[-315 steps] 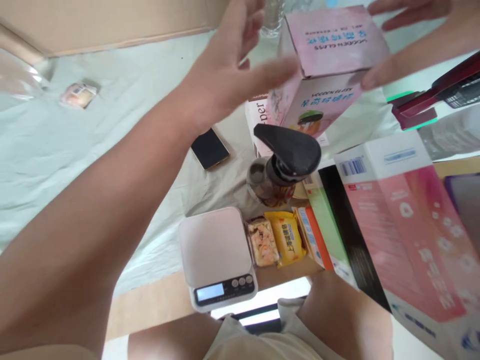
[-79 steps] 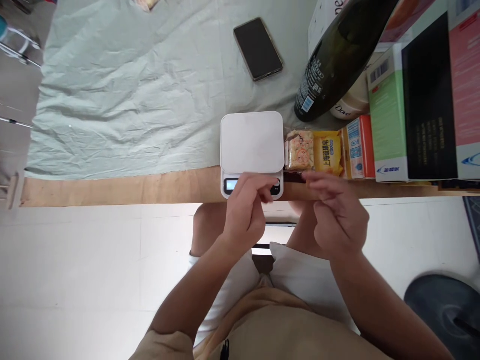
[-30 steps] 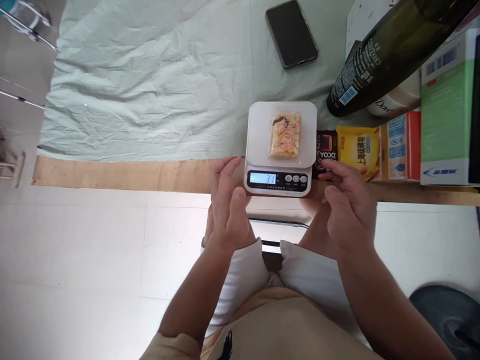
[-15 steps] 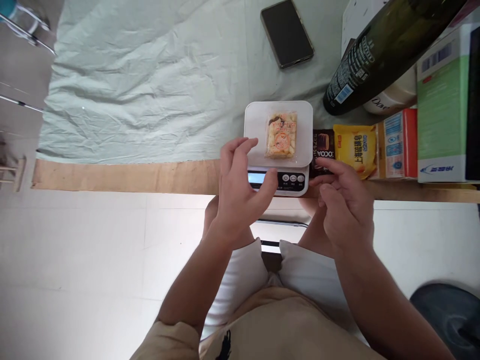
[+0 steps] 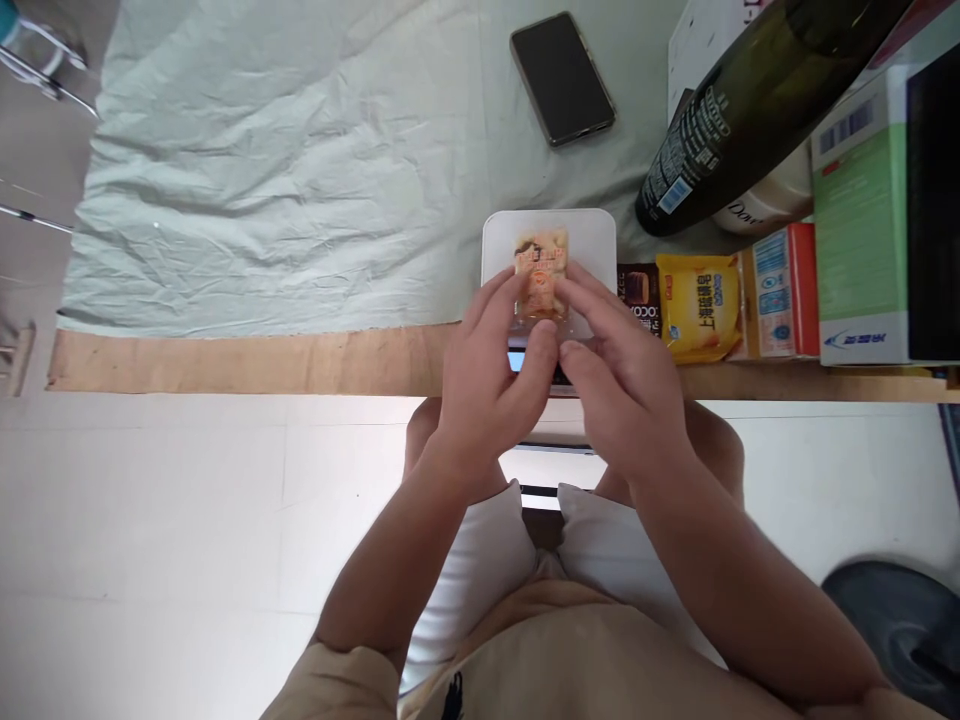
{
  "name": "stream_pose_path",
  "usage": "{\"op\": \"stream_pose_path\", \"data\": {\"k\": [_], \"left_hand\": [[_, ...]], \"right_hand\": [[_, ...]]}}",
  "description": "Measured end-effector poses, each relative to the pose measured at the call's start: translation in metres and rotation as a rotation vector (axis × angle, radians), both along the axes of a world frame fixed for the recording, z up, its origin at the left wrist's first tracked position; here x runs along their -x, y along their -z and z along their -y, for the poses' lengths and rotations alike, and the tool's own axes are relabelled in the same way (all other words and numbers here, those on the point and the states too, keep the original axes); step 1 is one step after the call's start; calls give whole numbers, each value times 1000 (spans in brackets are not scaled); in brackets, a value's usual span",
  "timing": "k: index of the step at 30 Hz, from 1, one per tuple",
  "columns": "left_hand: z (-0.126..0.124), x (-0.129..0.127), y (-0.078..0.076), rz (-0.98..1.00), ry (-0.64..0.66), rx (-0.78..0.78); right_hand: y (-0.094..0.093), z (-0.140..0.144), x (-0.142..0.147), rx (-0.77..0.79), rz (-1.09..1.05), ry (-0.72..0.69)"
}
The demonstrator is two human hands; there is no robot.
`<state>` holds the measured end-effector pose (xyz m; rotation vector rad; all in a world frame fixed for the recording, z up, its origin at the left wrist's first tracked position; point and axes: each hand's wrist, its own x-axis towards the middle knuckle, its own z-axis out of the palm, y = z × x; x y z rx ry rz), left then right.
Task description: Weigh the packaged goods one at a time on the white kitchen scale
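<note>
A clear-wrapped, pale yellow snack bar with orange print is over the white kitchen scale. My left hand has its fingertips at the bar's left side and its thumb at the lower edge. From the other side, my right hand touches the bar's right edge, so both hands pinch the wrapper between them. Whether the bar still rests on the plate is hard to make out. The hands cover most of the scale's buttons and part of its lit display.
To the right stand a yellow snack packet, a dark cocoa packet, a red-sided carton, a green box and a tall dark bottle. A phone lies behind on the green cloth. The wooden table edge runs in front.
My right hand has moved left from beside the cocoa packet to the snack bar. My left hand has come to the bar's left side. The bar has shifted slightly left over the scale.
</note>
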<state>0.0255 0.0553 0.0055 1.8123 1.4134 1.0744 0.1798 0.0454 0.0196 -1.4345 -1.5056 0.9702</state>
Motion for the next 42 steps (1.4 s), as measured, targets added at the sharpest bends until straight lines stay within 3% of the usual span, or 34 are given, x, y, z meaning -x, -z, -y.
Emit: {"op": "stream_pose_path", "data": {"k": [5, 9, 12, 15, 18, 22, 25, 29, 34, 38, 42], "left_hand": [[16, 40, -8, 55, -129, -45], [21, 75, -6, 32, -229, 28], [21, 87, 1, 53, -260, 96], [18, 87, 9, 89, -201, 126], [14, 85, 17, 85, -123, 152], [18, 85, 21, 42, -145, 43], [31, 73, 16, 77, -220, -148], [51, 28, 7, 145, -28, -236], [66, -30, 6, 235, 234, -132], [69, -48, 8, 306, 307, 20], [71, -55, 14, 386, 262, 407]], "right_hand": [[-4, 6, 46, -1, -39, -84], [2, 8, 86, 58, -116, -181], [9, 8, 103, 141, -123, -201], [9, 9, 106, 208, -104, -189], [0, 18, 91, 187, -86, -182], [-7, 39, 33, 107, -41, -40], [3, 48, -21, 1, -32, 152], [23, 52, -67, 27, 211, 361], [40, 44, -76, 23, 461, 182], [44, 40, -77, 12, 527, 108], [39, 53, -77, 54, 594, 83]]}}
